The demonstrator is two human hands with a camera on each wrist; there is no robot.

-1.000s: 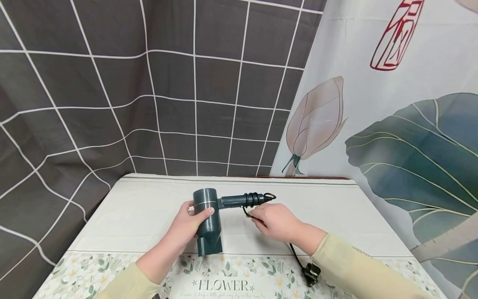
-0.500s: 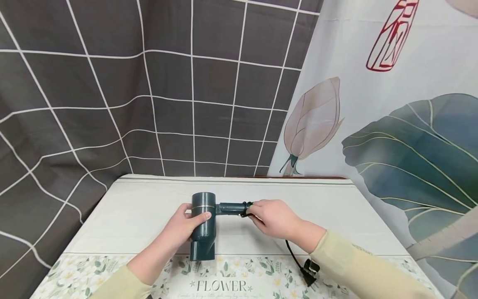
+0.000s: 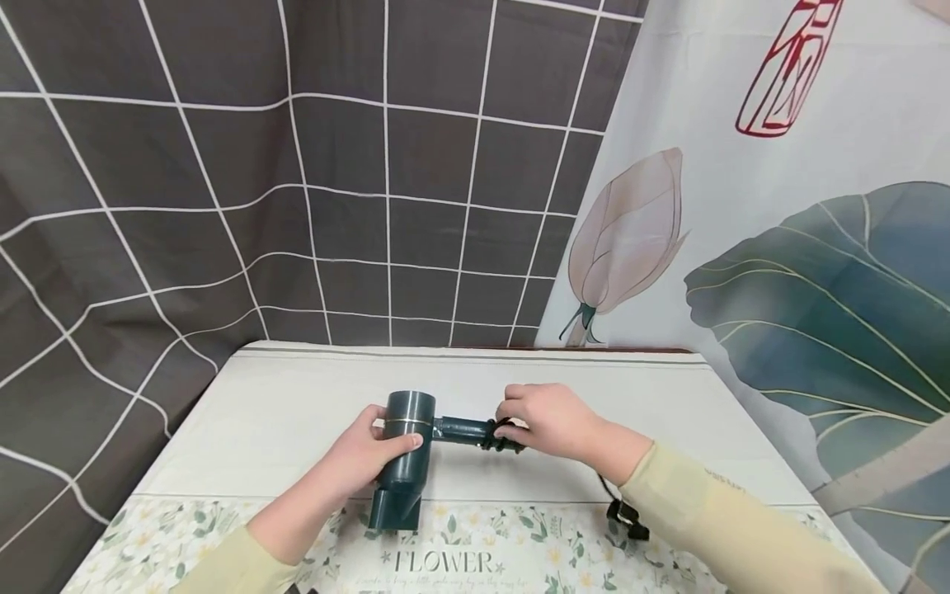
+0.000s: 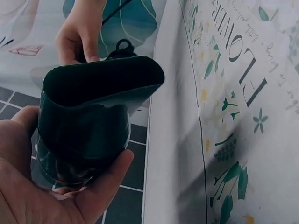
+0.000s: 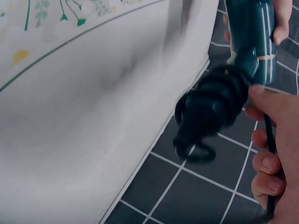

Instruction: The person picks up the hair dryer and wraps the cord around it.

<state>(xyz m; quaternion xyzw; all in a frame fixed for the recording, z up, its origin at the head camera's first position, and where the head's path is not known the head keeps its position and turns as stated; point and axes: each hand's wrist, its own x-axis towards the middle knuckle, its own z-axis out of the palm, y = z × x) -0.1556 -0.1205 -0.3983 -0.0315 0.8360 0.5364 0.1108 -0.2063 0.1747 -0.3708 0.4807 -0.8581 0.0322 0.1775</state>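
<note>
My left hand [image 3: 371, 450] grips the barrel of a dark green hair dryer [image 3: 410, 462], its thumb across the front. The dryer's flat nozzle points toward me, and its open mouth faces the left wrist view. The handle [image 3: 463, 430] stretches to the right with several turns of black cord [image 5: 212, 100] wound round it. A small loop of cord sticks out at the handle's end. My right hand [image 3: 552, 421] holds the cord [image 5: 270, 140] close beside the windings, fingers curled round it. From that hand the cord hangs down to a black plug [image 3: 627, 520].
A table with a white cloth [image 3: 297, 388] lies below, its near part printed with flowers and the word FLOWER. Behind it hangs a dark grid-patterned curtain [image 3: 430, 223]. A white curtain with a lotus print [image 3: 631, 231] covers the right side.
My right hand has carried the cord from below the handle up and over its end. The dryer has come slightly lower and nearer to me, its handle now sloping down to the right.
</note>
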